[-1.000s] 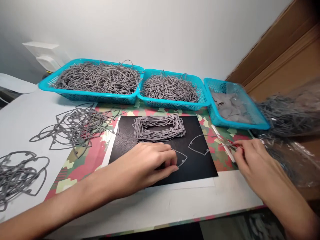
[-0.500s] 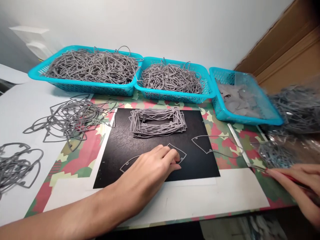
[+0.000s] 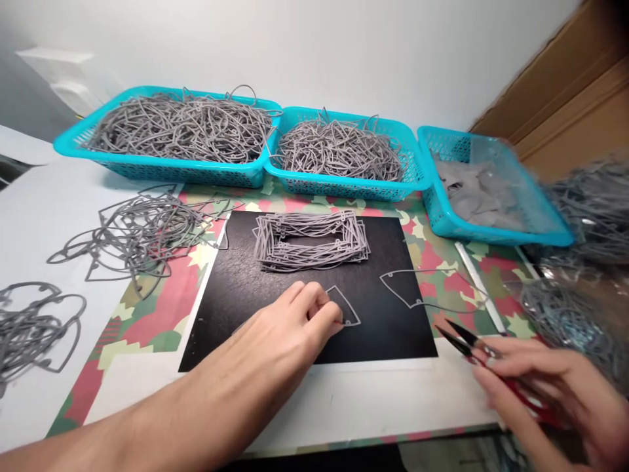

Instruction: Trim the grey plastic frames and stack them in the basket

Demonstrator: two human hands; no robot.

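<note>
My left hand [image 3: 299, 324] rests on a black sheet [image 3: 216, 314], thumb and fingers pinched on a thin grey gasket-like frame [image 3: 349, 304]. One corner of that frame sticks out past the fingers; the hand hides much of the rest. My right hand [image 3: 550, 387] grips red-handled snips [image 3: 462, 341], their dark blades parted and pointing left, slightly blurred. Between the hands, another grey frame [image 3: 396, 291] lies partly over the sheet's right edge. Behind my left hand is a neat rectangular stack of such frames [image 3: 314, 254].
Two turquoise baskets [image 3: 191, 172] of tangled grey frames line the wall, with a third basket [image 3: 496, 233] holding flat grey pieces. Loose frames pile up at left [image 3: 147, 229]. A white strip [image 3: 479, 285] and plastic bags [image 3: 565, 321] lie at right.
My right hand has brought the snips leftward from the right edge, and their blades now show apart. My left hand has shifted slightly left and down with the frame.
</note>
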